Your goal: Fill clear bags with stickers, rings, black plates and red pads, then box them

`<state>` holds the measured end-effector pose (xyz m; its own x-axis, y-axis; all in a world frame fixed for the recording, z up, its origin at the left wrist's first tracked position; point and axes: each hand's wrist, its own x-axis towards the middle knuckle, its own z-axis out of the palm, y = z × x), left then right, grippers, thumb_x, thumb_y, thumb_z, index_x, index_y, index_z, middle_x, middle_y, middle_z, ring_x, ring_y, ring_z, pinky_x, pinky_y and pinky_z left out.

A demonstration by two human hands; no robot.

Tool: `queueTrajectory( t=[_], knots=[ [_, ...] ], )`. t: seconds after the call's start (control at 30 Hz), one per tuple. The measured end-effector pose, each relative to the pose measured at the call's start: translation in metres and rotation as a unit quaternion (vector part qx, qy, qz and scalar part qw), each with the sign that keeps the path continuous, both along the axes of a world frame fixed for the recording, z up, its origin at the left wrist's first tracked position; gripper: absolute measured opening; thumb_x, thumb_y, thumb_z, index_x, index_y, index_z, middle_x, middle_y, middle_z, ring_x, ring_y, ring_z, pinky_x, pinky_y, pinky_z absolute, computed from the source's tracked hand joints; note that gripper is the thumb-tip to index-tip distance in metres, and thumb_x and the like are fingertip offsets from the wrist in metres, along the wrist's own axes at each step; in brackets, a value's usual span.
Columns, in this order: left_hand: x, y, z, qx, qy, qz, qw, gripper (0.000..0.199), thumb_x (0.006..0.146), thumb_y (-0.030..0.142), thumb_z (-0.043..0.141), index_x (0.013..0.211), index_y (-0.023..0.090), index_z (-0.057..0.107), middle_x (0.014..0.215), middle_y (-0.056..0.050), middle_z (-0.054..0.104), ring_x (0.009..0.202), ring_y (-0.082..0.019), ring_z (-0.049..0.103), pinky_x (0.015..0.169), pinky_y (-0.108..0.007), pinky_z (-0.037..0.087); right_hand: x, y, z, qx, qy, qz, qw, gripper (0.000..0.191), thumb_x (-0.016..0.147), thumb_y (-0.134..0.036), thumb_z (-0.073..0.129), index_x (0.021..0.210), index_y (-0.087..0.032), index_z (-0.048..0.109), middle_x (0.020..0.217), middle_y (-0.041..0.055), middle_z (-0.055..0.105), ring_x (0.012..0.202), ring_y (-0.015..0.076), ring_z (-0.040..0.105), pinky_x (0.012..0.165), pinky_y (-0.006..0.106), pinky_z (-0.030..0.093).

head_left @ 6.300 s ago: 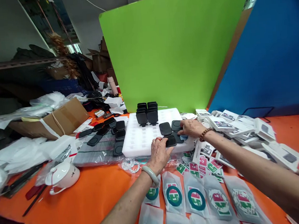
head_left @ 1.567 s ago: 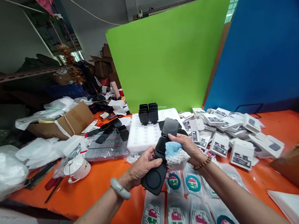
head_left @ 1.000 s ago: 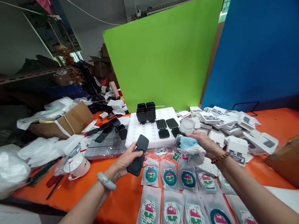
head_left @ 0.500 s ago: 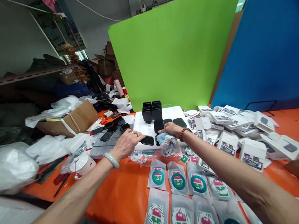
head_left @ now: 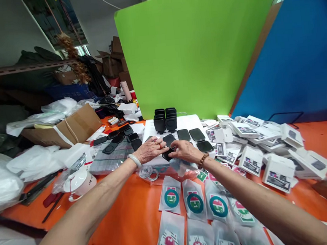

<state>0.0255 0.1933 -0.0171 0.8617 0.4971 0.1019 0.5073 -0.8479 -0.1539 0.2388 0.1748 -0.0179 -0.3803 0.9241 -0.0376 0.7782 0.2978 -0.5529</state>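
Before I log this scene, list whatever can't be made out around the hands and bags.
All in the head view:
- Near edge of the black pad: covered by the fingers of both hands.
- What the right hand grips of the blue-white cloth: blurred and hidden.
- Front-row bags: cut off by the bottom edge.
- Small print on the white boxes: too small.

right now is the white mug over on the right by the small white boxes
No, the white mug sits on the left, beside the clear plastic bag.
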Motion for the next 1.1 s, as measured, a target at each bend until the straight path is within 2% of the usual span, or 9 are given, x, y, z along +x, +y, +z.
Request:
queueTrajectory(
  t=[0.13,0.27,0.37,0.5,0.6,0.7,0.87,0.97,1.1],
  knots=[
    [-0.003,0.005,-0.01,0.039,-0.013,0.051,0.998,0.04,0.096,0.011,0.032,0.129,0.022,0.052,0.123,-0.011,0.058,0.118,-0.022,0.045,0.103,-0.038,0.027,-0.017,-0.004,-0.011,-0.006,-0.014,-0.023,1.0,0.042,0.075,-0.037,0.067,0.11,-0.017,0.057,0.1,0.01,0.068,0.095,0.0239,0.061,0.074,0.028,0.041],
    [-0.011,0.013,-0.021,0.06,-0.026,0.141,0.988,0.038,0.093,0.012,0.038,0.125,0.024,0.056,0.13,-0.012,0.052,0.119,-0.026,0.043,0.099,-0.045,0.03,-0.029,-0.01,-0.02,-0.047,-0.011,-0.015,0.999,0.031,0.077,-0.041,0.064,0.095,-0.016,0.059,0.098,0.0119,0.068,0.096,0.0249,0.062,0.073,0.028,0.04],
    [-0.015,0.021,-0.03,0.055,-0.03,0.182,0.981,0.039,0.092,0.01,0.036,0.125,0.019,0.055,0.123,-0.016,0.054,0.112,-0.029,0.046,0.093,-0.048,0.035,-0.034,-0.015,-0.021,-0.036,-0.014,-0.025,0.999,0.03,0.08,-0.041,0.061,0.099,-0.017,0.057,0.098,0.0113,0.067,0.094,0.0251,0.062,0.071,0.028,0.039],
    [-0.013,0.029,-0.039,0.015,-0.034,0.195,0.98,0.041,0.091,0.009,0.036,0.128,0.017,0.051,0.114,-0.015,0.057,0.109,-0.026,0.049,0.088,-0.039,0.042,-0.034,-0.019,-0.017,-0.002,-0.058,-0.032,0.998,0.032,0.083,-0.039,0.059,0.106,-0.017,0.052,0.099,0.0126,0.066,0.095,0.0268,0.061,0.07,0.03,0.038],
    [-0.01,0.032,-0.042,-0.034,-0.042,0.186,0.981,0.046,0.089,0.006,0.034,0.132,0.017,0.047,0.124,-0.014,0.053,0.117,-0.022,0.048,0.091,-0.033,0.043,-0.027,-0.018,-0.012,0.023,-0.089,-0.03,0.995,0.029,0.086,-0.037,0.057,0.108,-0.018,0.053,0.096,0.0105,0.066,0.096,0.0261,0.061,0.07,0.03,0.038],
    [-0.009,0.033,-0.04,-0.08,-0.053,0.184,0.978,0.051,0.088,0.003,0.032,0.135,0.016,0.044,0.136,-0.015,0.047,0.124,-0.019,0.045,0.098,-0.032,0.041,-0.017,-0.016,-0.006,0.06,-0.121,-0.038,0.99,0.026,0.085,-0.034,0.059,0.108,-0.021,0.056,0.098,0.0075,0.065,0.094,0.0233,0.062,0.069,0.028,0.039],
    [-0.009,0.029,-0.034,-0.116,-0.071,0.233,0.963,0.062,0.076,-0.004,0.039,0.133,0.02,0.048,0.142,-0.01,0.047,0.137,-0.024,0.031,0.112,-0.051,0.019,-0.003,-0.019,-0.007,0.089,-0.187,-0.006,0.978,0.029,0.08,-0.036,0.067,0.105,-0.024,0.062,0.107,0.0069,0.058,0.083,0.0205,0.065,0.061,0.026,0.04],
    [-0.015,0.023,-0.033,-0.104,-0.098,0.293,0.945,0.059,0.075,-0.004,0.042,0.127,0.021,0.054,0.14,-0.009,0.049,0.135,-0.022,0.034,0.114,-0.045,0.016,-0.003,-0.023,-0.011,0.103,-0.222,-0.01,0.97,0.029,0.081,-0.037,0.067,0.105,-0.021,0.062,0.108,0.0075,0.056,0.077,0.0201,0.066,0.056,0.026,0.039],
    [-0.036,0.016,-0.029,-0.067,-0.16,0.449,0.877,0.044,0.084,0.002,0.034,0.12,0.012,0.057,0.123,-0.017,0.059,0.119,-0.023,0.051,0.103,-0.036,0.035,-0.007,-0.025,-0.015,0.115,-0.237,-0.028,0.964,0.028,0.087,-0.039,0.06,0.106,-0.018,0.061,0.106,0.0091,0.056,0.074,0.0203,0.067,0.052,0.026,0.038]
  ],
)
